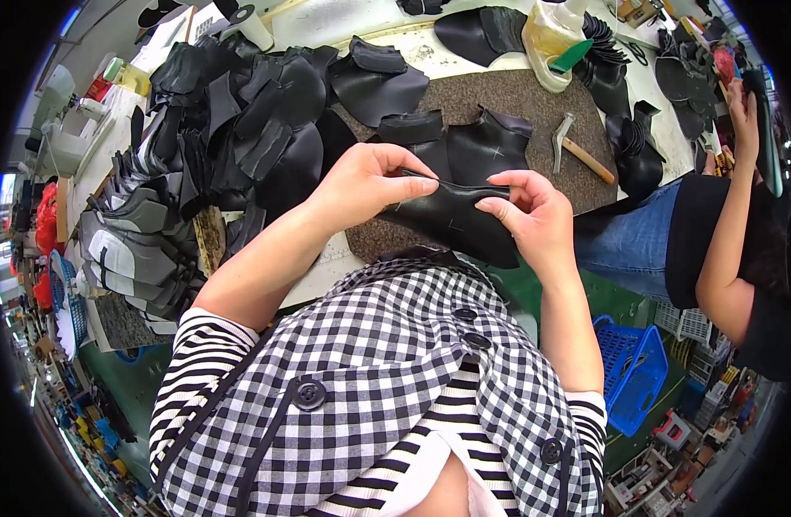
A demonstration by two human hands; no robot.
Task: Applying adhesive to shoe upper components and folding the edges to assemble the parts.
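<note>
A black leather piece (pixel 457 226) with a small pale cross mark hangs between my hands in front of my chest. My left hand (pixel 368 183) pinches its upper edge between thumb and forefinger. At the right end of the same edge, my right hand (pixel 535 214) pinches it too. Just beyond lie more black leather pieces (pixel 488 142), one with a similar cross mark, on a brown speckled board (pixel 464 90). A hammer (pixel 576 148) with a wooden handle rests on the board to the right of these pieces.
Stacks of black leather pieces (pixel 279 95) crowd the table's left, with grey pieces (pixel 133 250) nearer. A plastic container of yellowish stuff (pixel 552 39) stands at the far side. On the right is another person (pixel 729 233); a blue basket (pixel 632 370) sits below.
</note>
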